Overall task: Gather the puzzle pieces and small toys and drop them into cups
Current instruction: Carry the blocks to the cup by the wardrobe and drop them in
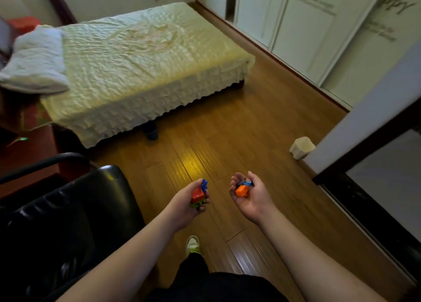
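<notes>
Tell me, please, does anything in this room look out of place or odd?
Two cups stand on the wooden floor rather than a table: a dark cup at the bed's foot, a pale cup by the door frame. Nothing looks spilled or damaged.

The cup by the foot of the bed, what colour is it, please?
Dark blue cup, seen in the head view.

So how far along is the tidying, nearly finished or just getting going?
About halfway, I'd guess. Gathering looks done: no toys show on the wooden floor. In hand: the left hand grips red, blue and green toys, and the right hand cups orange and blue pieces. Left: dropping them into cups. A dark cup stands by the bed, a white one by the doorway.
</notes>
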Demonstrator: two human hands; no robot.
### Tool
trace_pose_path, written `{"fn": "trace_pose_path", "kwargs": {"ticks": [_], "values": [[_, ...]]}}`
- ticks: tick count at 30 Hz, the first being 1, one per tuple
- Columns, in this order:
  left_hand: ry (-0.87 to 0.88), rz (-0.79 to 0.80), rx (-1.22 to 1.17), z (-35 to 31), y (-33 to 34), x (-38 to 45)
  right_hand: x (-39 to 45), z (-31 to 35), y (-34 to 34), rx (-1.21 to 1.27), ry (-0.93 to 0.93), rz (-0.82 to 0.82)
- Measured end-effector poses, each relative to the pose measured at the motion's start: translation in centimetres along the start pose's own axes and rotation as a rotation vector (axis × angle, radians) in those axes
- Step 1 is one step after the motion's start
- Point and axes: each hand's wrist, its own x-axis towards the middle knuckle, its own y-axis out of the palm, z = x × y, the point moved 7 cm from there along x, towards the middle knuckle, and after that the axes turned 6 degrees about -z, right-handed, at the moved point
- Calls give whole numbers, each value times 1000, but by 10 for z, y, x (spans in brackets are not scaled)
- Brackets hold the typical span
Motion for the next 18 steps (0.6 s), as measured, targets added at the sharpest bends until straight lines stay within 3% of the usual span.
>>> {"fn": "trace_pose_path", "kwargs": {"ticks": [10,18], "values": [[-158,223,-123,-79,59,67,38,59,51,177,-138,-74],[-293,329,-142,-84,120,108,57,112,42,282,-208,-138]]}}
